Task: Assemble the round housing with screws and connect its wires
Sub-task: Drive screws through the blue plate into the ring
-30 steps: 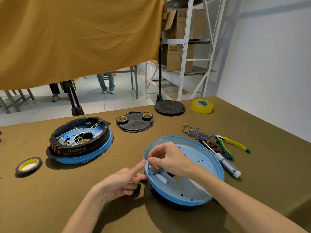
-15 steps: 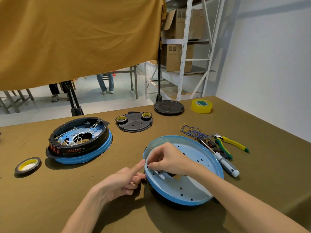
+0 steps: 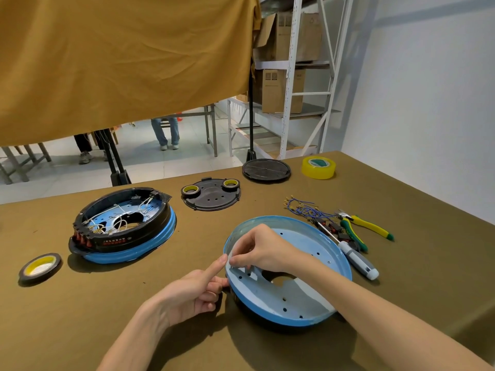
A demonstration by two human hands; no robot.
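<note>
A blue round housing (image 3: 316, 253) lies tilted on the table in front of me, with its open side up and holes in its floor. My left hand (image 3: 192, 293) holds its left rim: the index finger points up along the edge and the other fingers curl under it. My right hand (image 3: 262, 250) reaches inside and pinches something small against the inner left wall; the fingertips hide what it is. A second blue housing (image 3: 126, 228), with a black ring and white wires, sits at the left. A bundle of blue wires (image 3: 302, 208) lies to the right.
A screwdriver (image 3: 356, 259) and green-yellow pliers (image 3: 364, 226) lie right of the housing. A black plate (image 3: 211, 196) carrying two tape rolls, a black lid (image 3: 266, 170) and yellow tape (image 3: 318, 167) are at the back. One tape roll (image 3: 40, 266) lies far left.
My right hand's fingertips have crept slightly lower along the inner left wall. The left hand and the housing have stayed put.
</note>
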